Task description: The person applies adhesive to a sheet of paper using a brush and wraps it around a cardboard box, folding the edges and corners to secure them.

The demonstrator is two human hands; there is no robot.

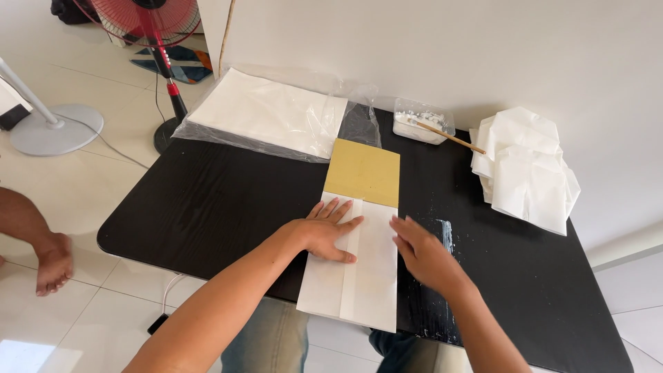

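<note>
White paper sheet (359, 276), folded lengthwise around a yellow board (363, 171), lies at the near edge of a black table (207, 207), its lower end hanging just over the rim above the person's jeans-clad knees (266, 342). The left hand (324, 231) presses flat on the sheet's left flap, fingers spread and gripping nothing, fingertips reaching the centre seam. The right hand (421, 252) rests open along the sheet's right edge, fingers extended and touching the paper, also holding nothing. Just right of that hand, a smear of white paste (445, 235) streaks the dark tabletop. The board's uncovered upper end sticks out beyond the fold. Farther back, a stack of white sheets in a clear plastic bag (269, 114) sits at the table's far left, a clear tub of white paste (423, 121) with a wooden stick (452, 137) leaning out of it stands near the wall, and a pile of finished white paper bags (525, 169) lies at the far right. On the tiled floor to the left, another person's bare foot (52, 266) shows beside a red standing fan (155, 27).
</note>
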